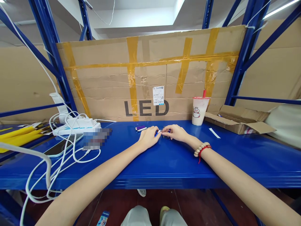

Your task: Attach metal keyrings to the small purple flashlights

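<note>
While the left hand (148, 138) grips a small blue piece (157, 134) over the worktop (164, 163), the right hand (175, 132) meets its end, hold unclear; it looks like close handwork, next needing steady alignment.

Cup and cable spaghetti on a blue worktop (164, 166)
White cup (199, 112) with a red straw (204, 93) is parked in front of a taped-up cardboard panel (108, 84) marked LED, open box (225, 124) just beside it; over left, a white power strip (78, 128) and loopy white cables (48, 171), some crossing a phone (57, 149).
</note>
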{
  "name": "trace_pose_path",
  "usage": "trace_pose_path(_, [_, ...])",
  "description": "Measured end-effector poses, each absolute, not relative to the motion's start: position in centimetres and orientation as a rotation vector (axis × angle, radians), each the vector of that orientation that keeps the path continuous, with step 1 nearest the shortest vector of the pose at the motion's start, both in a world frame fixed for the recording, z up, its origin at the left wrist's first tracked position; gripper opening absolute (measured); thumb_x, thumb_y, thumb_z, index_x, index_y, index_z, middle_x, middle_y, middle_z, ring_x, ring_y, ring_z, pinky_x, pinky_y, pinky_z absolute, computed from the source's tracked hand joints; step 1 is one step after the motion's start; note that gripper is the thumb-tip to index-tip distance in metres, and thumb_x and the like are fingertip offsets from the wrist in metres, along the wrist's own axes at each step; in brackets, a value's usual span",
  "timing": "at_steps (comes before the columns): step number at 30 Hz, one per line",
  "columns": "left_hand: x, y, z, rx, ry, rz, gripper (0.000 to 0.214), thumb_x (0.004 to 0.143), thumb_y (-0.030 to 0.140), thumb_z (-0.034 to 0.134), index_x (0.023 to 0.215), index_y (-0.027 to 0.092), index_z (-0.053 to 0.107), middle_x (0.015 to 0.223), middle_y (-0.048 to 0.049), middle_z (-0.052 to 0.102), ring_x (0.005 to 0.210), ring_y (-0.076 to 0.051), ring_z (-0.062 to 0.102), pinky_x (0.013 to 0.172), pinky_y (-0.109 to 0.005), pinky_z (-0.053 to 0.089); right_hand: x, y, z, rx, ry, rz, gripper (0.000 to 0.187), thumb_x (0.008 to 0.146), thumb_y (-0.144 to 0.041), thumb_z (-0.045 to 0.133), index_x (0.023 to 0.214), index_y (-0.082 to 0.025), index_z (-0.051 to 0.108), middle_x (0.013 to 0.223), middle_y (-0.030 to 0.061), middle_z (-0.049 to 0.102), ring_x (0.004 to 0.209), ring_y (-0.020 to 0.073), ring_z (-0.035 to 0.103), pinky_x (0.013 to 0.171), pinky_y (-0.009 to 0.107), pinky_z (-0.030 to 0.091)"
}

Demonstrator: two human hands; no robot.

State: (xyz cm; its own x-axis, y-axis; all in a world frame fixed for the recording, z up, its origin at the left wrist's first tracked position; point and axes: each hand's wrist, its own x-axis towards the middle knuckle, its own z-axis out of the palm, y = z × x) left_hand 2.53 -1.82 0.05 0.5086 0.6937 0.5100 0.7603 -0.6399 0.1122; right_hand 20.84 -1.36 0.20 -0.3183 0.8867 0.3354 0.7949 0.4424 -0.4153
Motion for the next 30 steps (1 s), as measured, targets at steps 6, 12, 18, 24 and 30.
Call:
trace_pose_path(6, [2.54, -1.81, 0.04, -2.609, -1.281, -0.784, 0.025, 0.088, 0.036, 0.041, 0.084, 0.018, 0.058, 0.085, -0.0036, 0.062, 0.081, -0.018, 0.058, 0.067, -0.026, 0.043, 20.54, -2.0, 0.81, -1.401, -2.148, 0.134, 0.036, 0.086, -0.048, 0.038, 0.085, -0.023, 0.065, 0.066, -0.0023, 0.066, 0.055, 0.0099, 0.059, 0.052, 0.02, 0.035])
trace_pose_path(12, [2.68, -1.7, -0.1, -2.555, -1.326, -0.751, 0.035, 0.087, 0.037, 0.038, 0.069, 0.017, 0.06, 0.076, -0.0038, 0.06, 0.074, -0.017, 0.058, 0.059, -0.026, 0.04, 20.63, -2.02, 1.04, -1.514, -1.984, -0.118, 0.029, 0.084, -0.043, 0.043, 0.087, -0.026, 0.067, 0.078, -0.0006, 0.069, 0.069, 0.0142, 0.06, 0.055, 0.022, 0.034])
trace_pose_path(18, [2.71, -1.45, -0.26, -2.518, -1.355, -0.759, 0.038, 0.088, 0.039, 0.035, 0.071, 0.017, 0.061, 0.077, -0.0038, 0.059, 0.074, -0.016, 0.057, 0.057, -0.025, 0.037, 21.27, -1.64, 1.08, -1.566, -1.789, -0.215, 0.022, 0.082, -0.03, 0.047, 0.095, -0.027, 0.065, 0.089, -0.0021, 0.069, 0.073, 0.0145, 0.06, 0.061, 0.025, 0.039])
trace_pose_path(24, [2.64, -1.24, -0.2, -2.499, -1.348, -0.799, 0.032, 0.089, 0.037, 0.035, 0.071, 0.018, 0.053, 0.078, -0.003, 0.059, 0.074, -0.017, 0.057, 0.057, -0.025, 0.035, 21.06, -1.65, 1.05, -1.558, -1.831, -0.165, 0.022, 0.079, -0.021, 0.049, 0.094, -0.023, 0.064, 0.09, -0.0008, 0.067, 0.074, 0.0129, 0.059, 0.065, 0.025, 0.041])
trace_pose_path(30, [2.53, -1.48, -0.07, -2.552, -1.343, -0.88, 0.034, 0.091, 0.041, 0.029, 0.07, 0.019, 0.045, 0.074, 0.0004, 0.058, 0.072, -0.015, 0.056, 0.059, -0.025, 0.034, 21.02, -1.61, 0.79, -1.567, -1.851, -0.13, 0.024, 0.075, -0.016, 0.051, 0.093, -0.025, 0.065, 0.09, -0.0016, 0.065, 0.076, 0.0116, 0.058, 0.062, 0.022, 0.04])
